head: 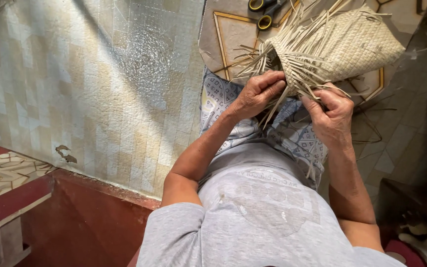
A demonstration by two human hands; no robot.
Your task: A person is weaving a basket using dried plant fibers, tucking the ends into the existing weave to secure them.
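The fingers of the left hand are curled down tight over some loose strips at the open end of the basket. The right hand has its fingers bent in too, and they pinch more strips at the edge of the weave. Both hands are closed on the strips, side by side, a little above the middle of the frame.

The basket sits in the upper right of the frame, just past the hands and touching them. It is pale, like dry straw. The far part is woven neat and tight in a small criss-cross pattern, and it is shaped like a soft pouch. The near part is not woven. There, thin flat strips stick out every way, some long and some bent, like messy hair. A few hang down between the hands.

Under the hands is the lap, in blue and white patterned cloth. Scissors with yellow handles lie at the top of the frame, just beside the strips. A tiled wall fills the left side.
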